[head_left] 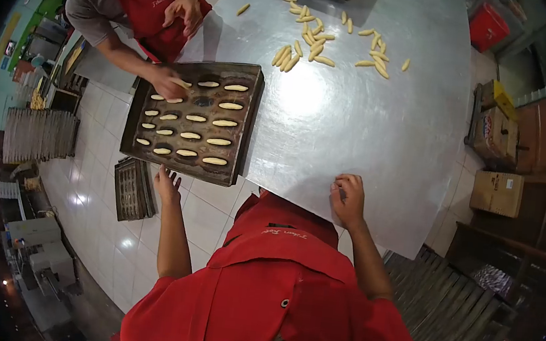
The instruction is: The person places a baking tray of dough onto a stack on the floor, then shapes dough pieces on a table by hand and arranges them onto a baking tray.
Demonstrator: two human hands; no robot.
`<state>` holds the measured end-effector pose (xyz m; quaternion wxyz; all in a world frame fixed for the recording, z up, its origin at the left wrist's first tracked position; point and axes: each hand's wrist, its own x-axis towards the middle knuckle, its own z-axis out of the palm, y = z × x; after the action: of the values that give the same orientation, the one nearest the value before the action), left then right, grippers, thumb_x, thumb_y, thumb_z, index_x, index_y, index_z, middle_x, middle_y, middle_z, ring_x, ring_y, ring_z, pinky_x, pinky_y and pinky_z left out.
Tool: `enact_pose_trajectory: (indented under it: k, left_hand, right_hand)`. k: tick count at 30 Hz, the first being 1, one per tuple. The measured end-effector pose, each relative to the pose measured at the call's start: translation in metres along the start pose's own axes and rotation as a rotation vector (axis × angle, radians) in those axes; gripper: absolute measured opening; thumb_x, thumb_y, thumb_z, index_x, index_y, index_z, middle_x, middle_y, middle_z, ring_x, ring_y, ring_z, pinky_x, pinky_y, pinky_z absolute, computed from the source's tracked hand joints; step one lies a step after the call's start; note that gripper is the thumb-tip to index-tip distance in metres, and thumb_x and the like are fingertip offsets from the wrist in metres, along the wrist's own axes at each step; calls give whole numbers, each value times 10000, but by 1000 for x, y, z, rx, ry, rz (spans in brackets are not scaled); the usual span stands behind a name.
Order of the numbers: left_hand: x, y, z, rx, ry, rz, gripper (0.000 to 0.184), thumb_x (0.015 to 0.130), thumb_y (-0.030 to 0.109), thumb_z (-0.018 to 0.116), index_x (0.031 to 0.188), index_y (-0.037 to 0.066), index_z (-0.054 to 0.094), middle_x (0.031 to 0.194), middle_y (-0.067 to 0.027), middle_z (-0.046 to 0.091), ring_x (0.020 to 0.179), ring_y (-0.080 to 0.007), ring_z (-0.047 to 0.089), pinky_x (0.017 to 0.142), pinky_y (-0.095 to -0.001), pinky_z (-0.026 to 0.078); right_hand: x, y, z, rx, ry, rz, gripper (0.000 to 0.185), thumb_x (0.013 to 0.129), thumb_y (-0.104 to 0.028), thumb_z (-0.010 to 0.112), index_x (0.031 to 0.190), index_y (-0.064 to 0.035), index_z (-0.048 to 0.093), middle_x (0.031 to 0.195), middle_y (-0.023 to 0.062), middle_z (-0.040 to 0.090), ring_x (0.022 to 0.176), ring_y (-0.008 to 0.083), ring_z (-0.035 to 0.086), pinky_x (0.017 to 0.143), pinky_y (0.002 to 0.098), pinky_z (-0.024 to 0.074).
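I see the baking tray (pixel 250 125) jutting past the left edge of the steel table (pixel 370 134), its right part over the tabletop and the rest out over the tiled floor. On my screen it looks slightly longer from side to side than from front to back, its right wall running away from the wearer. The shaped dough pieces (pixel 196 118) in it lie in rows, nearly all with their long axes running left to right across the tray, parallel to its near rim.

At the tray's near rim, I have the left hand (pixel 168 188) loosely open, fingers spread and pointing up toward the rim; I cannot tell whether they touch it. The right hand (pixel 348 200) is well to the right of the tray, at the table's near edge, fingers half curled; I can make out nothing in it.

Over the tray's far-left corner, a co-worker's hand (pixel 164 83) pinches one piece, which also points sideways. Beyond the tray to the right, loose dough pieces (pixel 324 61) lie on the table at mixed angles. Below the tray, on its near-left side, I see more trays (pixel 131 189) on the floor.
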<state>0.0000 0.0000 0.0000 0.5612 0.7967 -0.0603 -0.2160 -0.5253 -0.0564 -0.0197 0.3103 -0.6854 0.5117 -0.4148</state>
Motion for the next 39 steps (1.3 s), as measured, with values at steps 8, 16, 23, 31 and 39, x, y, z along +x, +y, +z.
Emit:
enact_pose_trajectory:
  k: [8,16,23,31,39]
  left_hand:
    - [1,-12,18,-263,-310,-319,774,965,568,547,1497,38,361,1498,-216,384,1290,-394,490,1067,-523,452]
    - [48,1,7,-296,-711,-443,514,926,314,510,1342,13,502,1341,-211,565,1204,-385,584,993,-525,526]
    - [87,-12,-26,-45,-1023,-576,481,904,221,524,1310,-35,508,1254,-229,622,1094,-372,660,957,-458,577]
    - [82,-41,-100,-66,-1173,-858,499,893,106,542,1350,-71,448,1374,-197,547,1266,-381,555,1084,-523,485]
    - [149,-66,-14,22,-1678,-570,419,924,111,544,1328,8,500,1282,-129,588,1111,-310,617,857,-443,557]
  right_hand:
    - [-75,11,-55,-81,244,131,223,906,-98,586,718,18,616,1020,138,661,998,325,562,874,414,459]
    - [-165,-37,-12,-334,454,242,333,885,-46,520,568,-10,618,1083,123,670,1031,295,559,899,392,456]
    - [-224,-132,94,-238,629,605,271,818,-49,513,621,-26,698,1149,97,660,1094,285,533,942,410,457]
    - [-251,-301,194,-274,431,820,258,977,-180,576,905,-25,770,989,125,706,877,255,677,798,367,530]
    - [-238,-263,333,-50,814,816,435,995,-333,621,1269,5,633,1137,157,702,967,231,680,835,353,534]
